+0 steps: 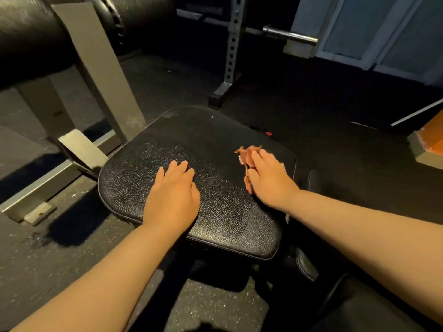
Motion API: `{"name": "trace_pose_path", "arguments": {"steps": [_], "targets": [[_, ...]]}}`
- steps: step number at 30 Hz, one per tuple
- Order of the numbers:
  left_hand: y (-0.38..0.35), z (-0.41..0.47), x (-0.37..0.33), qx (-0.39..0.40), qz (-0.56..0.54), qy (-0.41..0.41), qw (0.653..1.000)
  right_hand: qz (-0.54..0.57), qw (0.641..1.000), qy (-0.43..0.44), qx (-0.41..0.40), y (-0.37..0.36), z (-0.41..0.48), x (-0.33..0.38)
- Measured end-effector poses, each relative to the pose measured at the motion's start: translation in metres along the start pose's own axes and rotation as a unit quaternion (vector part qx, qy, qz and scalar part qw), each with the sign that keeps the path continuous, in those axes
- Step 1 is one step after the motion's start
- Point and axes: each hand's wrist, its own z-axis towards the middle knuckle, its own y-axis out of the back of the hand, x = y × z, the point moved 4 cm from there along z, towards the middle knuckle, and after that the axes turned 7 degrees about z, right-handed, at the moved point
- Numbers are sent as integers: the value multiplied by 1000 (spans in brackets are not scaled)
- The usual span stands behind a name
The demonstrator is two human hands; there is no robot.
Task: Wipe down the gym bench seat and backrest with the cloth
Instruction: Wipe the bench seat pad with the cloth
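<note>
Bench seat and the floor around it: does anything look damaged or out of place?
The seat looks intact. One small red scrap lies on the floor just beyond its far edge, like stray litter.

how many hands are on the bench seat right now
2. The left hand lies flat near the middle of the seat; the right hand presses the cloth down near the seat's right edge. Neither is hidden.

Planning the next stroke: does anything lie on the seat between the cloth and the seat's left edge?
Only the left hand, resting flat on the seat left of the cloth under the right hand.
</note>
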Motion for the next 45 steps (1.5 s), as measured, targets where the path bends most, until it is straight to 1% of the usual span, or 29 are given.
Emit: {"name": "trace_pose_path", "arguments": {"steps": [2,3,5,7,8,10,11,12,13,14,17,19,20,21,23,25,26,27,29,31,33,34,36,38,40,41,42,43,45], "targets": [[-1,1,-2,0,4,-4,1000,-34,986,130,103,-12,-30,28],[-1,2,-3,-1,1,-3,1000,-17,971,169,168,-13,-47,38],[-1,3,-6,-4,-8,1,1000,-2,945,229,233,-5,-58,35],[-2,4,-9,-1,-9,-8,1000,-26,952,221,209,6,-44,15],[-3,4,-9,-1,-6,-14,1000,-34,968,170,182,10,-30,3],[-3,4,-10,-1,-7,-20,1000,-49,994,30,90,17,4,-26],[-3,3,-10,0,-7,-22,1000,-55,997,-35,44,18,15,-33],[-3,3,-10,1,-5,-25,1000,-49,996,-66,20,15,20,-33],[-2,3,-11,2,-1,-30,1000,-38,997,-57,25,7,21,-27],[-3,3,-11,4,5,-36,999,-32,998,-20,55,-3,14,-16],[-2,3,-13,13,-9,-56,998,9,974,131,183,-18,-32,29],[-2,4,-15,23,-17,-74,997,31,954,190,231,-10,-45,26],[-2,3,-14,25,-17,-80,996,17,952,205,226,-2,-38,16],[-3,3,-14,25,-19,-83,996,-5,961,184,206,3,-26,0],[-3,1,-13,30,-26,-79,996,-37,990,63,122,14,9,-34],[-1,0,-13,38,-22,-74,996,-67,995,-74,26,21,34,-55],[1,1,-15,40,-13,-77,996,-84,991,-101,0,19,41,-53],[4,4,-17,44,-6,-82,996,-91,991,-97,-7,14,45,-44],[11,13,-17,46,-7,-96,994,-71,997,-19,15,1,39,-15],[15,22,-12,31,-13,-118,992,-27,991,87,98,-11,16,15],[8,29,-1,35,-17,-111,993,-1,972,141,186,-10,-3,21],[5,30,2,41,-20,-95,994,-15,968,158,197,-4,-4,14],[-2,29,4,36,-21,-77,996,-55,977,133,154,8,9,-14],[-5,28,-1,30,-4,-81,996,-69,994,18,81,21,32,-42],[-5,30,-2,24,3,-86,996,-81,993,-89,7,21,48,-48],[-4,32,-1,25,1,-87,996,-87,992,-92,-17,15,50,-39],[-4,33,0,26,-4,-89,996,-84,994,-62,-22,7,49,-24],[-3,34,2,24,-9,-91,995,-68,998,-7,2,-5,45,-6],[-3,37,3,23,-18,-103,994,-18,991,92,98,-23,26,25]]}}
